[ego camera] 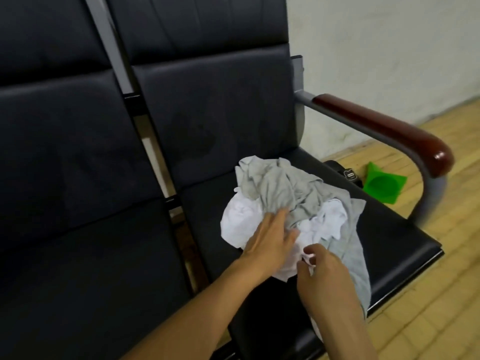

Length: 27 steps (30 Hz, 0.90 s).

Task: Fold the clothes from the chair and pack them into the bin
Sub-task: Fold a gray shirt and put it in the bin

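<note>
Crumpled pile of grey and white clothes (291, 203) on the black chair (389, 242) seat. Left hand (270, 240) rests flat on it, fingers straight and together; right hand (324, 266) pinches white fabric with curled fingers.

Clothes pile (291, 203): it lies on the seat of the chair (389, 237) in front of you, toward the seat's front.
Your left hand (270, 242): it rests on the pile's near left part.
Your right hand (324, 271): just right of the left hand, at the pile's near edge (whether it pinches cloth is unclear).
Armrest (384, 131): right of the pile, above the seat's side.
Second seat (78, 268): left of the chair.
Plastic object (384, 183): on the floor (428, 320), right of the seat, under the armrest.
Wall (376, 48): behind the chair, to the right.
</note>
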Available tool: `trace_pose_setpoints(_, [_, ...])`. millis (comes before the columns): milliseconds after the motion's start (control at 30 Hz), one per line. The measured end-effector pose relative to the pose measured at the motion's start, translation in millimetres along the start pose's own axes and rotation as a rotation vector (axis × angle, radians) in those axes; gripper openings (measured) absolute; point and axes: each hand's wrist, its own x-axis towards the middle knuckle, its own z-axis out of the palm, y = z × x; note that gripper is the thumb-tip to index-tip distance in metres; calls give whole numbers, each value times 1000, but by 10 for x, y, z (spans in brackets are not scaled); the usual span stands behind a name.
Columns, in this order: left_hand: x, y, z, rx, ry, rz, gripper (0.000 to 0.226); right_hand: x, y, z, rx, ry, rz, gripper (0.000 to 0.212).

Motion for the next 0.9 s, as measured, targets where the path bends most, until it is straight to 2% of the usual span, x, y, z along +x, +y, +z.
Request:
trace_pose_setpoints(133, [349, -43, 56, 7, 100, -13, 16, 37, 39, -36, 19, 2, 34, 16])
trace_pose_setpoints(233, [333, -55, -26, -225, 186, 28, 20, 70, 26, 11, 50, 34, 7, 22])
trace_pose_setpoints(300, [182, -10, -217, -394, 233, 76, 19, 77, -28, 52, 111, 95, -52, 37])
trace_pose_setpoints(367, [-67, 86, -504, -507, 291, 139, 16, 42, -159, 58, 205, 186, -148, 63])
trace_pose_setpoints(433, [-406, 193, -837, -526, 341, 246, 15, -2, -330, 36, 274, 272, -224, 87])
trace_pose_setpoints(500, [-853, 257, -1250, -498, 357, 347, 17, -65, -515, 32, 254, 310, -289, 96])
trace_pose_setpoints(567, [-1356, 288, -1673, -442, 322, 404, 13, -132, -683, 64, 200, 244, -445, 81])
trace_pose_setpoints(633, [-1804, 239, -2063, -293, 326, 412, 15, -235, -856, 104, 196, 104, -608, 45])
trace_pose_setpoints(667, [-2054, 187, -2282, -185, 346, 369, 15, -346, -1000, 125, 197, 23, -656, 37])
trace_pose_setpoints(700, [-2232, 110, -2464, -88, 344, 293, 13, -418, -1093, 140, 195, -53, -684, 36])
trace_pose_setpoints(800, [-2747, -224, -2880, 213, 230, -46, 28, -653, -1395, 221, 136, -193, -757, 40])
trace_pose_setpoints(833, [-2873, -346, -2959, 307, 247, -106, 24, -710, -1472, 231, 125, -204, -775, 39])
trace_pose_setpoints(900, [-3196, -524, -3129, 446, 411, -121, 21, -853, -1672, 288, 128, -196, -790, 40])
